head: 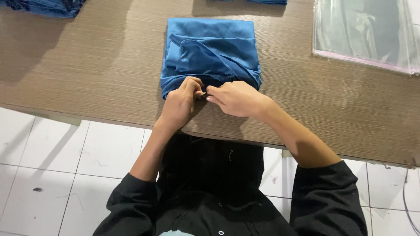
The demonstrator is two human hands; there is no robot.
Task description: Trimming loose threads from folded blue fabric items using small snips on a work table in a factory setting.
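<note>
A folded blue cloth lies on the wooden table, straight ahead of me. My left hand and my right hand meet at its near edge, fingers curled and pinching the fabric's lower fold. The fingertips of both hands touch each other at the middle of that edge. The cloth's top layer is creased and tucked diagonally toward the right.
A stack of clear plastic bags lies at the table's far right. More blue fabric sits at the far left corner and another piece at the top edge. White tiled floor shows below the table's near edge.
</note>
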